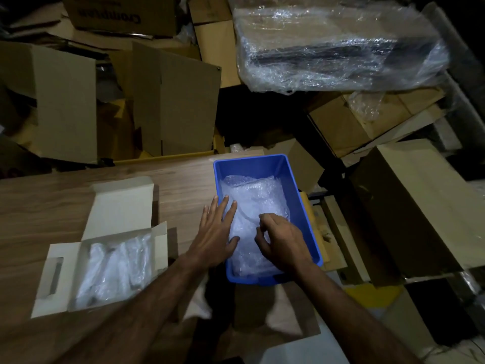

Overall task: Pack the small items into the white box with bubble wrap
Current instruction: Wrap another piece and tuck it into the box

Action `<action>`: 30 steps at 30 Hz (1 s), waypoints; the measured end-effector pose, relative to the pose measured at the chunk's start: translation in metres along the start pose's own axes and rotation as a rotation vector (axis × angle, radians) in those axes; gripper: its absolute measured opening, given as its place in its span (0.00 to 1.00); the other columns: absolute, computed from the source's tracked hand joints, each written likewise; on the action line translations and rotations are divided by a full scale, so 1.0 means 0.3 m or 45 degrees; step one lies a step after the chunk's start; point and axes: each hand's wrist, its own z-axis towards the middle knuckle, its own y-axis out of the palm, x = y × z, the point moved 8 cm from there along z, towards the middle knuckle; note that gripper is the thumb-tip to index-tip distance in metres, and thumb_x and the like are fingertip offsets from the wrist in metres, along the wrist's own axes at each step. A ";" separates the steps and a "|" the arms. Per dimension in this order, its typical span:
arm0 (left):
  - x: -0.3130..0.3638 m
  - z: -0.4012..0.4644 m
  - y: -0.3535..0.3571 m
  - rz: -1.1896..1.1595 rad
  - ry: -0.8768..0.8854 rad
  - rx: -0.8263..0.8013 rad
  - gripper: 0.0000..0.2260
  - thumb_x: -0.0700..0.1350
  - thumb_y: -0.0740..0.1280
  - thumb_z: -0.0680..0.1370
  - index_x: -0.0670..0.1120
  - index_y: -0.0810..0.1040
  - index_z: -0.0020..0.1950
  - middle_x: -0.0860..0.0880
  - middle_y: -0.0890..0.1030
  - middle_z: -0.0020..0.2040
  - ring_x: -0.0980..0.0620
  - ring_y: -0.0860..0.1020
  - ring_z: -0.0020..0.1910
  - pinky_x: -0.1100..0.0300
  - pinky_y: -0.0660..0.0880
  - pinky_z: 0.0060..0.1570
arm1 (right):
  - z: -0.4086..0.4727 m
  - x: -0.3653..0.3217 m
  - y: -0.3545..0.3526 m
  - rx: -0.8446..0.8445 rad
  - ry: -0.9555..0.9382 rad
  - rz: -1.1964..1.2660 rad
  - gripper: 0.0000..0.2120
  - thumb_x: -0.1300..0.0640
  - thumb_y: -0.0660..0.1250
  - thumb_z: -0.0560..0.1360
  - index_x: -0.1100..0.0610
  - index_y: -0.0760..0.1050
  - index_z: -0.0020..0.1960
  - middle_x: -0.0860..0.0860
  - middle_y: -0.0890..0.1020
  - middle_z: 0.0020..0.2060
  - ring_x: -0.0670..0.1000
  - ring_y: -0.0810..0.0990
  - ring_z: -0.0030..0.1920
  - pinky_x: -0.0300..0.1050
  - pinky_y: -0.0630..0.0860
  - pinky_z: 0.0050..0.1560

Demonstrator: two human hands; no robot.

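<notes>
Bubble wrap: clear crumpled bubble-wrap bundles [252, 206] in blue plastic bin [305, 219]; probably light, soft, slippery; grasp mid-bundle.
Left hand [214, 232]: flat, fingers straight, resting on bin edge and wrap.
Right hand [282, 239]: fingers curled, pinching wrap.
White box [56, 279]: open cardboard, already holding wrapped pieces.

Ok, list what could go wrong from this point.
1. The blue bin sits at the table's right edge; tugging the bubble wrap could shove it off.
2. The right hand curls into loose wrap, so wrapped items might slip out on lifting.
3. The white box already holds wrapped bundles; more could stop it closing.
</notes>
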 end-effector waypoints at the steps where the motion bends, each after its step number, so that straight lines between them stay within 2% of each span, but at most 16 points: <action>1: 0.005 0.001 -0.014 -0.036 0.020 0.051 0.42 0.55 0.68 0.79 0.50 0.43 0.83 0.47 0.38 0.82 0.47 0.32 0.79 0.45 0.36 0.78 | -0.001 -0.013 -0.010 0.011 -0.049 -0.021 0.05 0.55 0.65 0.78 0.56 0.73 0.47 0.52 0.80 0.41 0.54 0.77 0.40 0.49 0.73 0.35; 3: 0.028 0.016 -0.053 -0.099 0.094 0.158 0.42 0.54 0.70 0.78 0.52 0.46 0.83 0.49 0.40 0.83 0.47 0.35 0.81 0.46 0.38 0.78 | 0.003 -0.037 -0.030 0.037 -0.128 -0.057 0.06 0.55 0.65 0.79 0.57 0.76 0.49 0.54 0.84 0.44 0.56 0.81 0.41 0.51 0.76 0.36; 5: 0.059 0.045 -0.098 -0.187 0.186 0.216 0.36 0.53 0.70 0.78 0.54 0.55 0.82 0.50 0.43 0.83 0.50 0.37 0.81 0.47 0.40 0.79 | 0.011 -0.063 -0.066 0.112 -0.177 -0.084 0.07 0.56 0.68 0.77 0.59 0.78 0.51 0.55 0.85 0.45 0.57 0.83 0.42 0.52 0.78 0.36; 6: 0.073 0.059 -0.123 -0.226 0.232 0.225 0.29 0.52 0.70 0.79 0.56 0.64 0.79 0.51 0.46 0.83 0.51 0.39 0.82 0.47 0.42 0.79 | 0.009 -0.076 -0.095 0.175 -0.200 -0.087 0.07 0.56 0.69 0.77 0.60 0.79 0.51 0.55 0.86 0.46 0.56 0.84 0.43 0.51 0.79 0.36; 8: 0.092 0.070 -0.186 -0.296 0.327 0.261 0.11 0.52 0.68 0.80 0.54 0.80 0.62 0.51 0.54 0.83 0.51 0.44 0.82 0.42 0.49 0.79 | -0.017 -0.097 -0.159 0.304 -0.214 -0.024 0.10 0.54 0.72 0.76 0.60 0.80 0.51 0.55 0.86 0.52 0.55 0.85 0.49 0.48 0.81 0.43; 10: 0.097 0.053 -0.256 -0.390 0.386 0.302 0.05 0.49 0.68 0.80 0.50 0.81 0.53 0.52 0.60 0.81 0.52 0.49 0.82 0.43 0.57 0.78 | -0.054 -0.085 -0.188 0.315 -0.116 0.066 0.23 0.44 0.74 0.74 0.60 0.79 0.60 0.55 0.82 0.63 0.52 0.81 0.62 0.46 0.79 0.58; 12: 0.119 0.008 -0.330 -0.417 0.475 0.345 0.06 0.46 0.66 0.81 0.48 0.81 0.55 0.52 0.64 0.80 0.53 0.54 0.81 0.47 0.60 0.77 | -0.072 -0.065 -0.172 0.237 -0.002 0.112 0.40 0.37 0.74 0.70 0.60 0.70 0.73 0.55 0.72 0.74 0.50 0.70 0.73 0.44 0.68 0.72; 14: 0.150 -0.052 -0.396 -0.397 0.586 0.367 0.08 0.44 0.64 0.81 0.45 0.81 0.58 0.52 0.67 0.78 0.52 0.57 0.81 0.47 0.60 0.78 | -0.058 -0.062 -0.144 0.202 0.043 0.153 0.43 0.42 0.76 0.71 0.57 0.62 0.79 0.50 0.65 0.78 0.49 0.65 0.76 0.44 0.64 0.75; 16: 0.150 -0.109 -0.461 -0.359 0.621 0.419 0.07 0.38 0.66 0.80 0.46 0.80 0.56 0.54 0.70 0.77 0.51 0.60 0.80 0.45 0.58 0.78 | -0.030 -0.073 -0.154 0.258 0.054 0.251 0.37 0.56 0.76 0.72 0.52 0.66 0.77 0.43 0.69 0.74 0.44 0.70 0.73 0.47 0.70 0.71; 18: 0.112 -0.166 -0.528 -0.295 0.597 0.486 0.07 0.37 0.66 0.79 0.46 0.80 0.54 0.56 0.72 0.75 0.51 0.61 0.80 0.46 0.53 0.79 | 0.006 -0.095 -0.193 0.276 0.075 0.440 0.31 0.64 0.73 0.71 0.46 0.74 0.71 0.39 0.77 0.67 0.40 0.75 0.67 0.46 0.75 0.65; 20: 0.066 -0.238 -0.589 -0.235 0.589 0.521 0.06 0.43 0.64 0.82 0.46 0.81 0.54 0.56 0.76 0.71 0.50 0.64 0.78 0.49 0.53 0.79 | 0.049 -0.146 -0.242 0.261 0.011 0.528 0.25 0.64 0.72 0.70 0.47 0.80 0.64 0.40 0.83 0.60 0.41 0.80 0.60 0.45 0.78 0.59; 22: 0.016 -0.315 -0.649 -0.261 0.505 0.527 0.10 0.50 0.63 0.82 0.47 0.82 0.55 0.58 0.80 0.66 0.52 0.71 0.74 0.52 0.61 0.77 | 0.104 -0.227 -0.284 0.181 -0.109 0.552 0.25 0.67 0.73 0.66 0.49 0.82 0.59 0.42 0.85 0.54 0.42 0.83 0.57 0.45 0.80 0.55; 23: -0.008 -0.354 -0.682 -0.331 0.436 0.539 0.10 0.51 0.65 0.81 0.48 0.82 0.55 0.59 0.82 0.62 0.54 0.75 0.69 0.53 0.68 0.72 | 0.139 -0.267 -0.298 0.110 -0.158 0.608 0.24 0.69 0.73 0.64 0.50 0.83 0.57 0.43 0.86 0.52 0.42 0.83 0.55 0.44 0.80 0.54; 25: -0.052 -0.429 -0.734 -0.534 0.303 0.581 0.09 0.52 0.66 0.81 0.51 0.83 0.52 0.57 0.84 0.52 0.55 0.82 0.56 0.56 0.78 0.56 | 0.213 -0.345 -0.312 -0.118 -0.115 0.849 0.19 0.67 0.74 0.63 0.51 0.83 0.51 0.46 0.87 0.46 0.44 0.85 0.49 0.42 0.81 0.49; 27: -0.086 -0.480 -0.771 -0.784 0.180 0.638 0.10 0.52 0.65 0.82 0.53 0.84 0.48 0.51 0.85 0.44 0.53 0.84 0.45 0.59 0.80 0.43 | 0.268 -0.419 -0.275 -0.429 0.078 1.244 0.13 0.63 0.77 0.66 0.54 0.82 0.49 0.52 0.87 0.42 0.48 0.85 0.40 0.42 0.80 0.42; 30: -0.184 -0.518 -0.788 -1.183 -0.187 0.759 0.20 0.54 0.63 0.82 0.39 0.83 0.46 0.45 0.86 0.38 0.51 0.82 0.34 0.59 0.78 0.32 | 0.290 -0.513 -0.195 -0.658 0.406 1.817 0.09 0.59 0.76 0.73 0.57 0.83 0.53 0.54 0.86 0.43 0.47 0.83 0.36 0.39 0.79 0.36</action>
